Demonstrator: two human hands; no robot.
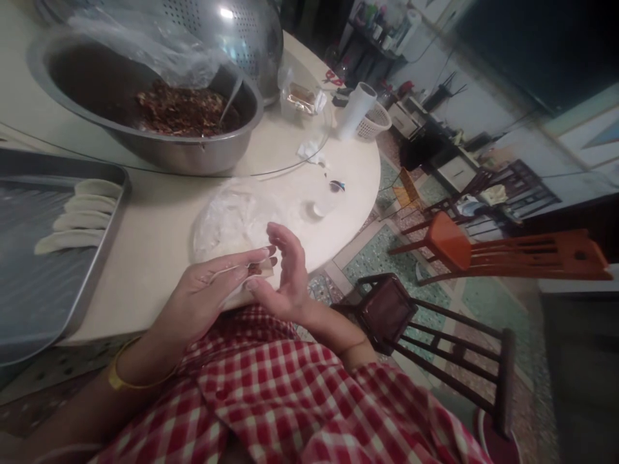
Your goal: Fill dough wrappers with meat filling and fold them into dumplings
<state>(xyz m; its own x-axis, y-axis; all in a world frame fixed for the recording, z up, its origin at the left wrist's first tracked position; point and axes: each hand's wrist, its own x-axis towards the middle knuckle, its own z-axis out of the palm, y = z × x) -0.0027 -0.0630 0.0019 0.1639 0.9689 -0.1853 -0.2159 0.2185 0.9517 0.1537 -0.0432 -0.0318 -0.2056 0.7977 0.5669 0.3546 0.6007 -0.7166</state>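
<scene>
Close to my body, above the table's edge, my left hand (207, 280) holds a dumpling wrapper (264, 268) with dark brown filling showing in its opening. The wrapper looks partly folded between thumb and fingers. My right hand (287, 280) is beside it, fingers curved and apart, its thumb at the near edge of the wrapper. Whether that thumb presses on the dough cannot be made out. Beyond the hands lies a crumpled clear plastic bag (227, 216), with pale contents partly hidden. A steel bowl (193, 151) of dark chopped filling (186, 113) stands farther back, a utensil handle leaning in it.
Several folded dumplings (82, 219) line the right side of a metal tray (29, 283) at left. A perforated steel colander (261, 45) stands behind the bowl. A white roll (358, 106), a basket (377, 122) and a small white container (325, 205) are rightward. Chairs (387, 309) stand beyond the table.
</scene>
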